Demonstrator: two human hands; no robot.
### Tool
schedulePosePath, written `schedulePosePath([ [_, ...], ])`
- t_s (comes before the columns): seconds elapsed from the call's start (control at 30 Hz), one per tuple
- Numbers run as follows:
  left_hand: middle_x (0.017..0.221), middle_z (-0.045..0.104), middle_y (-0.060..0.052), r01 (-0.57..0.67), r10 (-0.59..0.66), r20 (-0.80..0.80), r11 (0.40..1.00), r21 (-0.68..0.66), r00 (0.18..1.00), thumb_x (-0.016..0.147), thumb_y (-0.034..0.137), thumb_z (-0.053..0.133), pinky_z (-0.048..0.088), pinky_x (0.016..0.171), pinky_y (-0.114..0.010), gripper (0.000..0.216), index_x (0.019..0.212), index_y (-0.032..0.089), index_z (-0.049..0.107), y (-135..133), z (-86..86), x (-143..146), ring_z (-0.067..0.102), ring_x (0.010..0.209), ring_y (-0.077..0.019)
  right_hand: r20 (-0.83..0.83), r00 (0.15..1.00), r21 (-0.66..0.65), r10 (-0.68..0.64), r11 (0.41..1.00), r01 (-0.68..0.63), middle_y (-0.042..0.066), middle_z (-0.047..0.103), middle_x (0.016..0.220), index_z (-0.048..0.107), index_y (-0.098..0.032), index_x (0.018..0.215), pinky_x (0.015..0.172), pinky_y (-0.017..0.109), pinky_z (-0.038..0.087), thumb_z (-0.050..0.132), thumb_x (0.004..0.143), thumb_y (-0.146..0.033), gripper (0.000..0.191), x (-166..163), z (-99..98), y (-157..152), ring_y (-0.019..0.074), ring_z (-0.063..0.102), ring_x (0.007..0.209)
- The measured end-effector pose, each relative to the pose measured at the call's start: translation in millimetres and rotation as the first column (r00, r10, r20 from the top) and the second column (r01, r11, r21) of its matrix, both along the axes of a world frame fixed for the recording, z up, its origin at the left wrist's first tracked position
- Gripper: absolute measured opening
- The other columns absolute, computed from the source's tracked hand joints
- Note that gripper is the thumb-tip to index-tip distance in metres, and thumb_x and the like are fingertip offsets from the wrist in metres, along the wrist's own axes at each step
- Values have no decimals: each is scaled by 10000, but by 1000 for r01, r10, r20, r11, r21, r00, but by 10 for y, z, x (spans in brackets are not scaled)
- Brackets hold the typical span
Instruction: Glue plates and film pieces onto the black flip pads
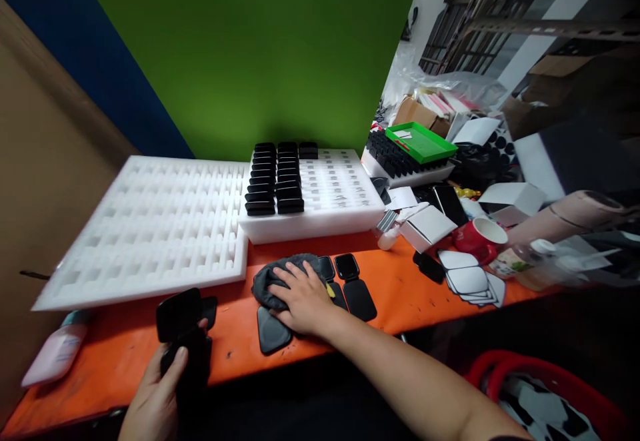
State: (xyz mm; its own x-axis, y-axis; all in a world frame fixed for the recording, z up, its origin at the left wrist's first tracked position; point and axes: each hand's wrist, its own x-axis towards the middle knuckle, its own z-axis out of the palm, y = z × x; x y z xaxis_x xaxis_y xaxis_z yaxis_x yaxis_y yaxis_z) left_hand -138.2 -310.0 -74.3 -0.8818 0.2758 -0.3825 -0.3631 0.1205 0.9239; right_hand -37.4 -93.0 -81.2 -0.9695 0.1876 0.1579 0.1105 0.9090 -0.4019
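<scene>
Your bench: black parts on orange, green behind.
You see a glossy black rounded plastic cover (179, 314), a dark grey fabric cloth (270, 276), a black-flecked orange flat tabletop (235, 344), a white gridded foam tray (150, 228), a plain green wall panel (250, 61), a red ceramic mug (480, 238) and a pale pink plastic bottle (55, 354).

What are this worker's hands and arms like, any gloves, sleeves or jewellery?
No gloves: the left hand and right hand are both bare. The right forearm is uncovered along all that shows, with no sleeve, watch or bracelet. No rings are visible on either hand. The left wrist is unsleeved too.
</scene>
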Motion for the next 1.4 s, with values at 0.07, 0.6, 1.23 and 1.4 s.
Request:
schedulePosePath([
  [0.07,1182,585,22,33,-33,7,999,7,999,692,450,632,218,1074,-366,438,1095,285,582,8,-37,27,406,1210,-245,-18,1000,16,-24,1000,25,4,439,1300,555,-282,1083,1007,440,198,567,749,-281,335,-13,-100,-22,240,329,1187],
  [0.6,1154,602,19,-260,243,92,907,333,966,765,339,581,503,815,-243,357,1117,283,563,-141,57,-134,529,1072,-178,-112,915,-49,-388,922,385,76,520,1146,602,-223,977,909,432,358,530,725,-160,270,626,-60,644,254,428,1081],
  [1.23,924,689,18,-391,278,350,866,312,894,774,372,549,507,813,-322,279,1028,285,625,-323,2,-308,624,841,-164,-189,847,218,496,863,-457,-34,578,828,570,-312,883,678,278,401,334,887,-244,246,-208,-317,-1039,143,528,820],
  [1.4,876,705,59,-330,247,305,908,260,920,718,452,586,534,759,-307,367,1073,358,588,-320,-62,-330,642,801,-175,-212,920,139,331,942,-307,-35,582,867,536,-375,1007,541,246,393,354,869,-392,228,-46,-134,-951,133,538,691],
])
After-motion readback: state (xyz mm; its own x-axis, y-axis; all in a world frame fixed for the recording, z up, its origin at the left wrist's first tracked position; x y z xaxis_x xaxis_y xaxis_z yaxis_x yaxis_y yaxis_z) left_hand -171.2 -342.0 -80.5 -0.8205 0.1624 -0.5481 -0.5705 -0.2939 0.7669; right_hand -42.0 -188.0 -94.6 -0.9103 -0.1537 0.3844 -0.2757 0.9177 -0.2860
